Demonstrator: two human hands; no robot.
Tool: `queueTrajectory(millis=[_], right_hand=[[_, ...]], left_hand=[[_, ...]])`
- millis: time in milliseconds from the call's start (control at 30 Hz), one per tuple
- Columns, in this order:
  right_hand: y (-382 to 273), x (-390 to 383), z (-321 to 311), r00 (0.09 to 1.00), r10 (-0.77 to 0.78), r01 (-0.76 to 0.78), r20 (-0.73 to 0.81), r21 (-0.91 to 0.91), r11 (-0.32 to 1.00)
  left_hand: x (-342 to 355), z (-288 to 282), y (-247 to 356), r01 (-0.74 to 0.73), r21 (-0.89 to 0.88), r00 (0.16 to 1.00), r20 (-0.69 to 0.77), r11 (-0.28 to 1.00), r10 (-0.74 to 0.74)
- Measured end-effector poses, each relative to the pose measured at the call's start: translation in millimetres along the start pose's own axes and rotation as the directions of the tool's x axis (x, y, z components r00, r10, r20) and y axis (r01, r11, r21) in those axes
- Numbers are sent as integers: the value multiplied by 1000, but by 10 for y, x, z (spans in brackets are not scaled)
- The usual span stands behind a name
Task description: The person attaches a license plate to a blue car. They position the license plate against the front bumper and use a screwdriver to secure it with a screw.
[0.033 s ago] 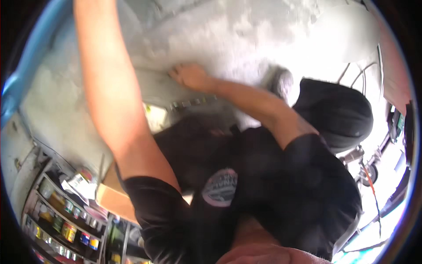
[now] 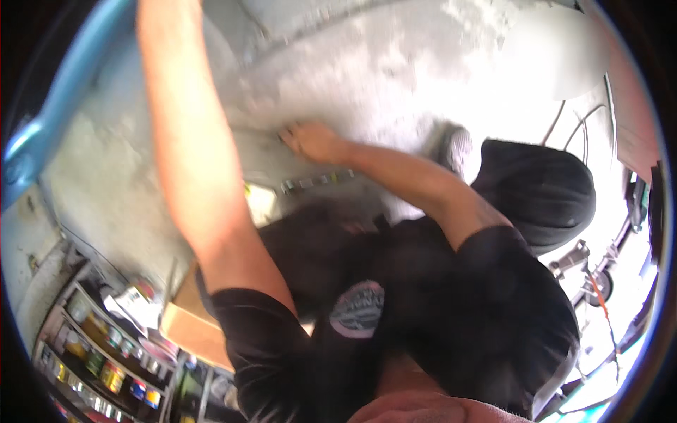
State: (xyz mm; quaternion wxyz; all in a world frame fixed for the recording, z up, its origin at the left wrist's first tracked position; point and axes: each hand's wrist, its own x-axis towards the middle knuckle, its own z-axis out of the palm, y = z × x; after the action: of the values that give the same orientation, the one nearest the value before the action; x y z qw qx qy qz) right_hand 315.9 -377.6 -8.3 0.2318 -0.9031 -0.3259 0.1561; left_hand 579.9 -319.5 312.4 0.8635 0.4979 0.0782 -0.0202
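My right hand (image 2: 310, 143) rests low on the grey concrete floor (image 2: 381, 84), fingers apart, with nothing visible in them. Just below it lie a strip of small metal pieces, possibly sockets (image 2: 317, 182), and a pale yellowish item (image 2: 261, 201) partly hidden by my arm. My left forearm (image 2: 197, 162) stretches up past the top edge, so that hand is out of sight. My bent, black-clothed knee (image 2: 536, 194) and a grey shoe (image 2: 456, 149) are to the right of my right arm.
A blue curved bar (image 2: 32, 148) arches along the upper left. At lower left stand a cardboard box (image 2: 190, 324) and shelves of cans and jars (image 2: 113, 377). A wheeled metal tool, possibly a jack (image 2: 599, 282), and cables (image 2: 585, 127) are at the right.
The scene has shifted slightly down and to the right in the picture, both arms with it. My right hand keeps much the same pose on the floor.
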Motion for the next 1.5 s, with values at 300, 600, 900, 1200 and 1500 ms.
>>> queueTrajectory(millis=[300,600,900,1200,1500], right_hand=[[847,-168,-3359,870,446,-485,212,196,852],[-60,-1418,-4039,774,565,-453,-286,373,810],[-480,-930,-3249,636,555,-194,-536,585,787],[-603,-655,-3052,571,635,-167,-520,684,710],[-692,-648,-3213,583,800,-159,-146,944,288]], left_hand=[[283,-414,-169,43,-190,998,46,981,-35],[179,-469,-121,54,-169,997,65,984,-44],[162,-396,-13,154,-185,988,54,971,-147],[231,-456,-92,185,-282,979,132,941,-153],[242,-503,-111,192,-287,972,187,938,-141]])
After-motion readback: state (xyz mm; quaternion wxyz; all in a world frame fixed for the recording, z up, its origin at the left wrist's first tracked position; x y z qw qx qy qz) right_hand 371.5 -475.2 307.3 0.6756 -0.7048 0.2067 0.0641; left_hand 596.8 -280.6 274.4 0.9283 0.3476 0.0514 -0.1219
